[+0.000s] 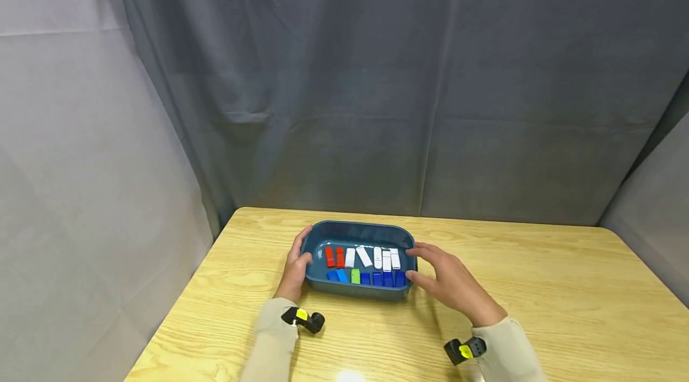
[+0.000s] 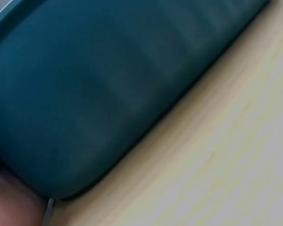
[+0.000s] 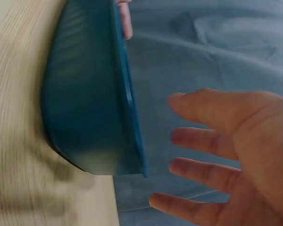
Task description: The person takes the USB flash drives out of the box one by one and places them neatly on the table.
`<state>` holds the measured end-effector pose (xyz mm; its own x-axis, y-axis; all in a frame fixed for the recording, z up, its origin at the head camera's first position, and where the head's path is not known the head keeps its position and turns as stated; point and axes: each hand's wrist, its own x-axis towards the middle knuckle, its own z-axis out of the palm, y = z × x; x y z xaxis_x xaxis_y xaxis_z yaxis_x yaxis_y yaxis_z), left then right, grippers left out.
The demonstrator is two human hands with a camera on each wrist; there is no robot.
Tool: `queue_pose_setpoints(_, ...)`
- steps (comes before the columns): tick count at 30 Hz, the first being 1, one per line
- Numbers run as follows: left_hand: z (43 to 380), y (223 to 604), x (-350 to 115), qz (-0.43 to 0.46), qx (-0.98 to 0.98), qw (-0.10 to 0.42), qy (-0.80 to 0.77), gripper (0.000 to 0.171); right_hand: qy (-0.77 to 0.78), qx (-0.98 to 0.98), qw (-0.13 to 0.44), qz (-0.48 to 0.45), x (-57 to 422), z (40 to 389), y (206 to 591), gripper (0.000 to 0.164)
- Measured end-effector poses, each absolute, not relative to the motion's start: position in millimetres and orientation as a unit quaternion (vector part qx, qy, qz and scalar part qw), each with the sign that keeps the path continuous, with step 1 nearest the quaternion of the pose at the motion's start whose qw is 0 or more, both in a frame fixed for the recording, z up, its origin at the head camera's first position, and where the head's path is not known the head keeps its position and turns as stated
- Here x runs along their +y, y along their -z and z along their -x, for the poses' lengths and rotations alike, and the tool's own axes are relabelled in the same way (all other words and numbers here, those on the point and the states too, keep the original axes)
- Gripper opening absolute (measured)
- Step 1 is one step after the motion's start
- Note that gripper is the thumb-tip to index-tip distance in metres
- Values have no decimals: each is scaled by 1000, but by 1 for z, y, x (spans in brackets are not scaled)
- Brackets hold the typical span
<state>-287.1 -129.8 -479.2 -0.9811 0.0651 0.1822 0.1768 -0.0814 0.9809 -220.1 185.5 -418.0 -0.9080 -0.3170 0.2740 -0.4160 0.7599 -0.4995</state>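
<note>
A dark teal rectangular tub [image 1: 355, 290] stands over the table with small oblong pieces inside that look like USB sticks. Its back row runs from red pieces [image 1: 340, 257] to white pieces [image 1: 378, 257]. In front lie blue pieces [image 1: 387, 278] and one green piece [image 1: 355, 275]. My left hand [image 1: 293, 271] grips the tub's left end, thumb over the rim. At the right end is my right hand [image 1: 447, 277], fingers spread and holding nothing; the right wrist view shows a gap between its fingers [image 3: 193, 106] and the tub's rim. The tub's side wall [image 2: 108, 84] fills much of the left wrist view.
The light wooden table [image 1: 538, 286] extends to both sides of the tub. Behind it hangs a dark grey curtain [image 1: 344, 101], with a pale cloth [image 1: 81, 161] at the left. Each sleeve carries a small black camera [image 1: 465, 350] near the wrist.
</note>
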Motion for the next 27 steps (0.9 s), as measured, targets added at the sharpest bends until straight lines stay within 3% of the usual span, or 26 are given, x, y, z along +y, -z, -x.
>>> queue_pose_setpoints(17, 280, 485, -93, 53, -706, 67, 703, 73, -221, -960, -13, -173, 187, 286, 442, 36)
queue_pose_setpoints(27, 291, 494, -88, 58, -702, 60, 707, 73, -200, -969, -20, -142, 185, 298, 456, 36)
